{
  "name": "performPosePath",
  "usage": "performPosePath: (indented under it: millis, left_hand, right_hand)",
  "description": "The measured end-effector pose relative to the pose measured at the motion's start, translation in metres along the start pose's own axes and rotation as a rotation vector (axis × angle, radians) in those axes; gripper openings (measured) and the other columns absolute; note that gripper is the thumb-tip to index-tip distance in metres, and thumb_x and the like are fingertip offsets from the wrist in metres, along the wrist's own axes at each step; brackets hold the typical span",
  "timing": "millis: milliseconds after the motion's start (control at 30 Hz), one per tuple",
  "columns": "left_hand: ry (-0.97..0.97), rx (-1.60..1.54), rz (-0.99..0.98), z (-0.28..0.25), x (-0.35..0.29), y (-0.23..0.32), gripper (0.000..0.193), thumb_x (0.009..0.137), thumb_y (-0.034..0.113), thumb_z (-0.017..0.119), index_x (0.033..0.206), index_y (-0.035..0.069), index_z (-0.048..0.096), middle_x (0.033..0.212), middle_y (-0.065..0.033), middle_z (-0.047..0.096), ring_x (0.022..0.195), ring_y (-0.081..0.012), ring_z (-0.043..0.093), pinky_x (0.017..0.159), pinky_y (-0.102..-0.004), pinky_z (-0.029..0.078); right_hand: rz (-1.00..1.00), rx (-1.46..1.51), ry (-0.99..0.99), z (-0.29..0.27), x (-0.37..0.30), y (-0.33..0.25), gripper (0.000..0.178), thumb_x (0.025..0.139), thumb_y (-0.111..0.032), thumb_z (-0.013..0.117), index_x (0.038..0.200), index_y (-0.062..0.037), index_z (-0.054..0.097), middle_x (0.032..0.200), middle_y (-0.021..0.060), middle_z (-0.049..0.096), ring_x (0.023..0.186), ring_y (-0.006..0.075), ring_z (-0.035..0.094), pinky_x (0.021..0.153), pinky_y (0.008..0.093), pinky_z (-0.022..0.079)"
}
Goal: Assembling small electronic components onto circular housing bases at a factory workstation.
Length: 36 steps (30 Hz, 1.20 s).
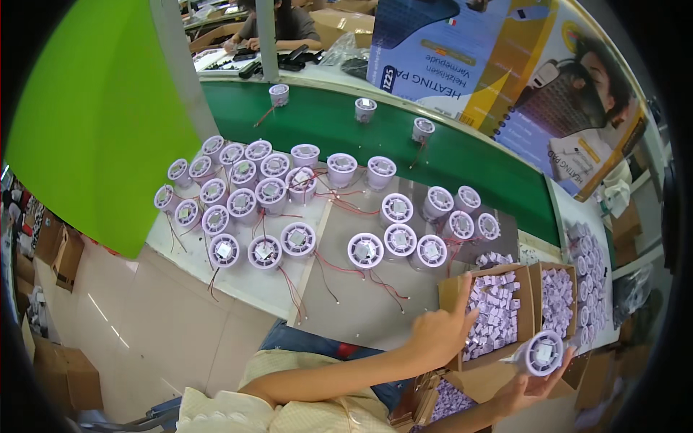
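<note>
My right hand (530,390) holds a lilac cup-shaped plastic housing (543,353), its round open end with a pale square in the middle turned up. The fingers wrap its right side and underside. My left hand (439,335) is at the left edge of an open cardboard box (525,307) filled with small lilac plastic pieces (493,314). Its index finger stretches out and the thumb stands apart, with nothing visible between them. Similar housings (367,250) stand on the table to the left, many with thin red and dark wires trailing out.
A second box (575,303) of small lilac pieces adjoins the first. More lilac parts (588,281) are stacked at the right. Beyond the table runs a green conveyor belt (317,108) carrying 3 housings. A large printed carton (505,72) stands behind it; another person (289,25) sits far back.
</note>
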State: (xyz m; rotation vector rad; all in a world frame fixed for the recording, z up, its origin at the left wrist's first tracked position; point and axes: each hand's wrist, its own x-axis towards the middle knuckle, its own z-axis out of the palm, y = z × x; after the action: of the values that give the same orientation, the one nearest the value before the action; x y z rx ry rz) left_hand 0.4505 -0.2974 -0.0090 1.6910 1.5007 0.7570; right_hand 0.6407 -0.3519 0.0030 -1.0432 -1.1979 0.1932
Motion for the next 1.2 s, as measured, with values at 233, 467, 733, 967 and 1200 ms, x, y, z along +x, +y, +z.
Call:
performPosePath:
  millis: [233,467,733,967,1200]
  left_hand:
    - [0.170,0.014,0.571,-0.146,-0.065,-0.041,0.067,0.086,0.033,0.073,0.141,0.004,0.048,0.123,-0.0177,0.057,0.107,-0.0355,0.060,0.082,-0.0388,0.054]
    - [-0.017,-0.008,0.247,-0.126,-0.068,-0.083,0.088,0.070,0.034,0.086,0.143,0.004,0.046,0.130,-0.0157,0.053,0.112,-0.0323,0.057,0.090,-0.0387,0.050]
    - [-0.021,-0.084,0.211,-0.128,-0.059,-0.096,0.079,0.070,0.019,0.088,0.139,0.005,0.052,0.126,-0.0148,0.054,0.109,-0.0299,0.059,0.088,-0.0369,0.051]
    - [-0.025,-0.303,0.204,-0.129,-0.057,-0.096,0.070,0.070,0.013,0.087,0.132,0.005,0.058,0.124,-0.0134,0.055,0.106,-0.0266,0.062,0.083,-0.0353,0.056]
    - [-0.033,-0.447,0.124,-0.135,-0.052,-0.091,0.065,0.067,0.014,0.090,0.125,0.005,0.062,0.120,-0.0121,0.056,0.108,-0.0239,0.062,0.082,-0.0319,0.060]
  right_hand:
    - [0.264,0.352,-0.644,0.106,-0.054,-0.039,0.070,0.063,-0.004,0.089,0.125,0.0068,0.060,0.118,0.0265,0.065,0.107,0.0331,0.065,0.096,0.0411,0.050]
    - [0.251,0.314,-0.655,0.145,-0.095,0.001,0.068,0.075,-0.015,0.084,0.133,0.0054,0.056,0.129,0.0250,0.057,0.111,0.0319,0.061,0.094,0.0398,0.049]
    - [0.001,0.072,-0.713,0.155,-0.069,0.002,0.027,0.085,-0.018,0.072,0.102,0.0025,0.075,0.088,0.0131,0.068,0.082,0.0276,0.061,0.073,0.0354,0.049]
    - [-0.061,0.035,-0.707,0.157,-0.059,-0.010,0.027,0.074,-0.011,0.074,0.099,-0.0033,0.077,0.085,0.0113,0.068,0.072,0.0235,0.061,0.060,0.0307,0.047]
    - [-0.143,-0.056,-0.749,0.158,-0.050,-0.021,0.035,0.066,-0.007,0.072,0.101,-0.0087,0.077,0.084,0.0108,0.067,0.072,0.0226,0.060,0.059,0.0295,0.048]
